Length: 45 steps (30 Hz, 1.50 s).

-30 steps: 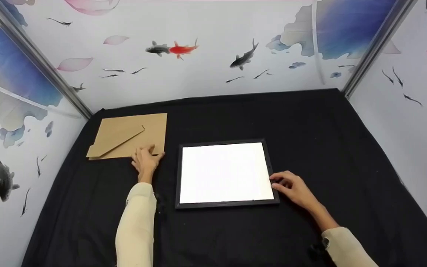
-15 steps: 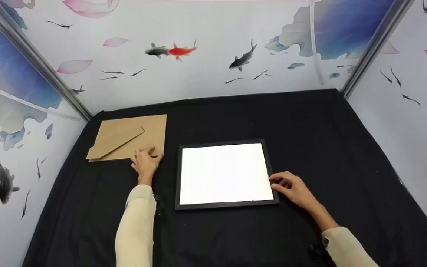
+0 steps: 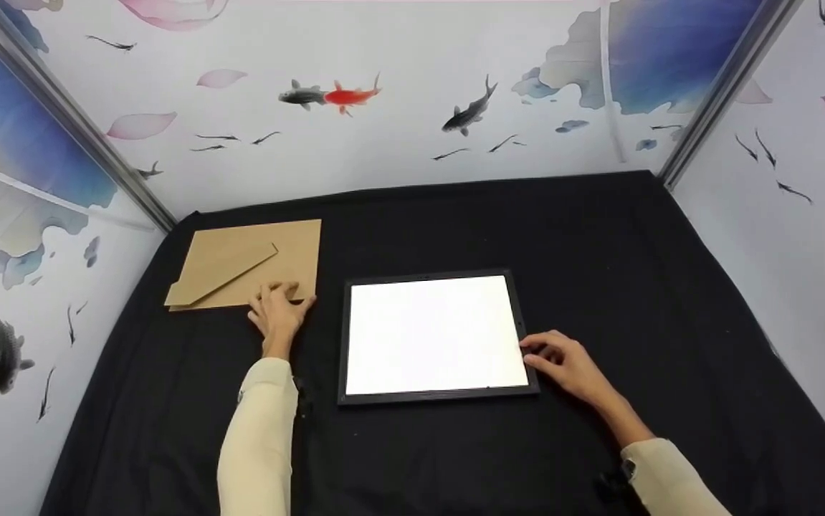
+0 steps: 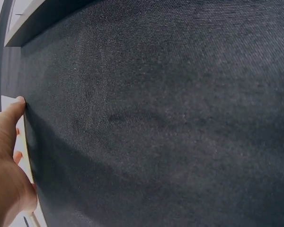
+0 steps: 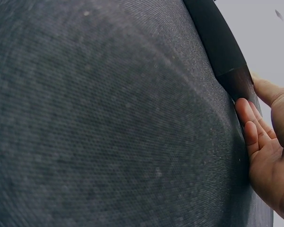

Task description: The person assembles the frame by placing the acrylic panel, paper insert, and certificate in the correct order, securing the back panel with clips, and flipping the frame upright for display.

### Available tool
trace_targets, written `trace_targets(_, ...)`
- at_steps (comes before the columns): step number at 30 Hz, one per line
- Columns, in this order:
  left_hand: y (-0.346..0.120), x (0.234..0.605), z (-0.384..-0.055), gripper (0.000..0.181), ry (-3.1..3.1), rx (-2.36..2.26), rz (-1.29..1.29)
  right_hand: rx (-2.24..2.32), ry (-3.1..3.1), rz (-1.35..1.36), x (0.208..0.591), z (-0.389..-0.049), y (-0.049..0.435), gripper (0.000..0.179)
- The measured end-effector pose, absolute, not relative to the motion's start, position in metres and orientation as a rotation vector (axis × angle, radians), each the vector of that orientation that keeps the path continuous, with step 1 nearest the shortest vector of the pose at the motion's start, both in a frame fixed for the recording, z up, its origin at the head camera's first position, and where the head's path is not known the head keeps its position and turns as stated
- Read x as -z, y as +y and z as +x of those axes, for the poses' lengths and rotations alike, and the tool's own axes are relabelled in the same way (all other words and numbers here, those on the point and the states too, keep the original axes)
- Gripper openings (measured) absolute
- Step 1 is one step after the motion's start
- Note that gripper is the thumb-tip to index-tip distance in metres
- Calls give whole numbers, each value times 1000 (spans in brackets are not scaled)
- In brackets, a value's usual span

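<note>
A black picture frame [image 3: 437, 396] lies flat on the black cloth in the head view, its inside a bright white panel [image 3: 437, 335]. Against its right edge rest the fingertips of my right hand [image 3: 563, 362]; the right wrist view shows thumb [image 5: 265, 90] and fingers close by the frame's side [image 5: 222, 52]. To the left lies a brown backing board [image 3: 240, 240] with a slanted stand flap [image 3: 229, 276] on top. My left hand [image 3: 279, 312] touches its near right corner with loosely bent fingers. In the left wrist view the thumb [image 4: 15, 109] is right at the board's edge.
Black cloth [image 3: 584, 236] covers the table. White walls [image 3: 398, 136] printed with fish and petals rise at the back and on both sides, with metal posts [image 3: 727, 93] at the corners. A gap of cloth separates board and frame.
</note>
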State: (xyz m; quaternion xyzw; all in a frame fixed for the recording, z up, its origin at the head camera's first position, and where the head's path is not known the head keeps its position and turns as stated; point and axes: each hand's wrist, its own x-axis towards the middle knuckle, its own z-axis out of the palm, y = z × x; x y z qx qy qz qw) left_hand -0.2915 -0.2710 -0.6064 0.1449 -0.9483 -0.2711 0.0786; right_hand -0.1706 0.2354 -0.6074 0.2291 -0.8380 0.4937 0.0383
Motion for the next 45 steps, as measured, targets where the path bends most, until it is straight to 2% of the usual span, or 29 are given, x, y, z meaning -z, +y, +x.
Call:
trace_targets(7,-269,605,-293,45,-2840,751,411,-1512,-2600,674,622,-176,240,26)
trace_targets(18,-262,603,-295,33,-2883,604,317,-1520,-2604,691,588,-163,230,25)
trace_targets(33,-255,600,-296,17,-2891,478,235,-1535,-2579,708,588,-162,230,26)
trace_targets(45,-246,597,-295,18,-2934,382,252,-1527,-2584,692,588,-162,230,25)
